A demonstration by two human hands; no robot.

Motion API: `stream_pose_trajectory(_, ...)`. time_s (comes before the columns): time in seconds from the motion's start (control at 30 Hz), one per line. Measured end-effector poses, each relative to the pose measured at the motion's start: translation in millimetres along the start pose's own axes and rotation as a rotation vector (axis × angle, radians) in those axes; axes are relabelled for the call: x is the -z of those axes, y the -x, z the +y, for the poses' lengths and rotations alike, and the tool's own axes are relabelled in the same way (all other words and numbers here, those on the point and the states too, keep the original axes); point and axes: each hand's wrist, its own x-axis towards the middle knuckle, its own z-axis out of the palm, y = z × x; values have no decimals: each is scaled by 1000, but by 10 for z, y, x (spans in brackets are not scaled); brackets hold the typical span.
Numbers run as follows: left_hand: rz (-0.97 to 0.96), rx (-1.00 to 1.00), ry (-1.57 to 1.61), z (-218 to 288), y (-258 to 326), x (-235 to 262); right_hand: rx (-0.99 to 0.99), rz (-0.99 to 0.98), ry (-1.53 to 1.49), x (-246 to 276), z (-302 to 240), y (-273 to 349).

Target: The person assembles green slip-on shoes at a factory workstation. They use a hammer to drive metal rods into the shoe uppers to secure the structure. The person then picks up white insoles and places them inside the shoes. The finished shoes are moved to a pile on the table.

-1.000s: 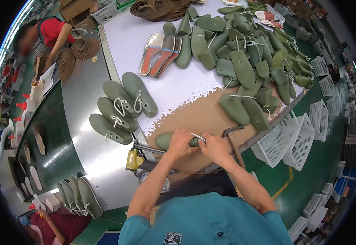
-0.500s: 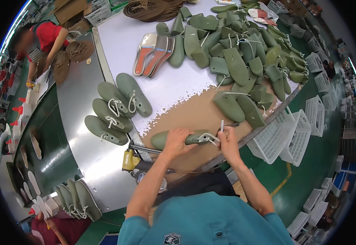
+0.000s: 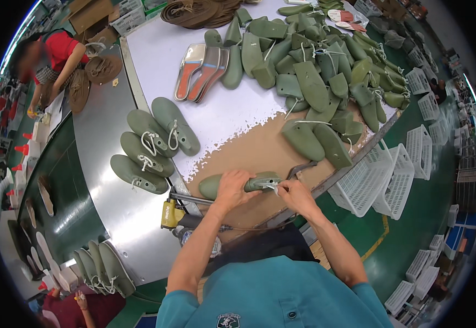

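Observation:
A green shoe last [image 3: 209,186] lies on its side at the near edge of the table. My left hand [image 3: 234,188] is wrapped over its middle and grips it. White cord [image 3: 269,185] is threaded at the last's right end, by a small hole. My right hand [image 3: 296,195] is closed there, its fingertips pinching the cord. Just beyond that hand lies a dark, curved, strap-like piece [image 3: 302,167]; its kind is unclear. To the left, several green lasts with white cord loops [image 3: 176,126] rest in a row.
A large heap of green lasts [image 3: 312,86] covers the table's right side. Orange-and-clear sole-shaped pieces [image 3: 190,71] lie left of it. A yellow-headed tool [image 3: 171,213] sits by my left forearm. White crates [image 3: 358,180] stand right of the table. Co-workers sit at left.
My right hand has moved slightly left and down, closer to the last's end. The pale cord end that stood up from its fingers is no longer seen upright. My left hand keeps its grip.

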Motion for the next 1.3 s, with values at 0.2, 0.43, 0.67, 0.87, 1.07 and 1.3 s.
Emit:
stream_pose_trajectory(0.2,-23,11,5,-23,-1,-3,103,-23,178,93,-136,-115)
stream_pose_trajectory(0.43,40,-43,9,0,-38,9,372,75,415,-11,-286,-223)
stream_pose_trajectory(0.67,-1,-11,30,-24,-12,6,472,-88,161,-208,24,-306)
stream_pose_trajectory(0.87,-19,-2,38,-16,-23,42,138,365,-752,-246,788,-226)
stream_pose_trajectory(1.07,-19,-10,46,-55,-13,5,57,469,233,-316,1457,197)
stream_pose_trajectory(1.3,-55,9,34,-37,-18,19,55,514,-354,34,818,716)
